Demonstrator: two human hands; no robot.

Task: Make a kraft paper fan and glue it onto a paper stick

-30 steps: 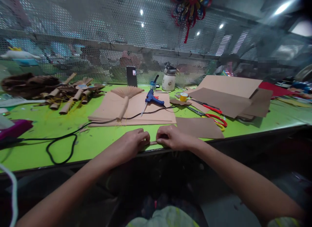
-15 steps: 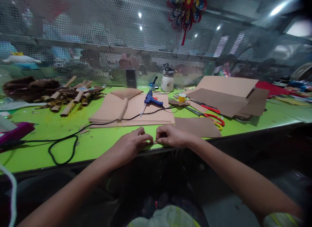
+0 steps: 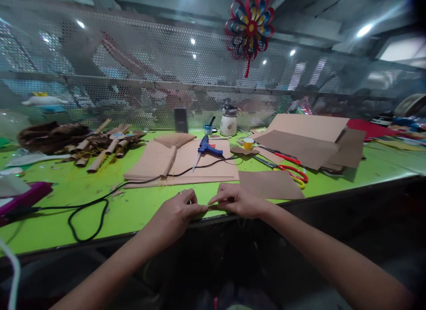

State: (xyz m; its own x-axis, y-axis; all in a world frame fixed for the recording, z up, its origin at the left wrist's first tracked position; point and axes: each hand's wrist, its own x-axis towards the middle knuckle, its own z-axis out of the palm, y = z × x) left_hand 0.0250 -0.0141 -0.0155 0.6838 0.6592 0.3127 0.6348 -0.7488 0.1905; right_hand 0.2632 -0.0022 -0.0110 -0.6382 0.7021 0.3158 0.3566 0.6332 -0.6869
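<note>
At the table's front edge, my left hand (image 3: pixel 178 212) and my right hand (image 3: pixel 238 201) nearly meet at the fingertips. Both are closed in a pinch on a thin brown strip (image 3: pixel 212 207), which looks like paper and is mostly hidden by the fingers. Behind them lies a stack of brown paper sheets (image 3: pixel 216 172). A pleated paper fan with a rolled handle (image 3: pixel 169 161) and a blue glue gun (image 3: pixel 207 147) rest on that stack. Beside my right hand is a loose brown sheet (image 3: pixel 271 184).
Red-handled scissors (image 3: pixel 293 170), a yellow spool (image 3: pixel 248 144) and large brown sheets (image 3: pixel 296 145) lie to the right. A black cord (image 3: pixel 106 194) crosses the left side. Rolled paper pieces (image 3: pixel 100 159) are heaped at left. A white bottle (image 3: pixel 228 123) stands behind.
The view has tilted up, so everything sits lower in the picture. My right index finger has straightened toward the left fingertips, and the gap between the hands has narrowed.
</note>
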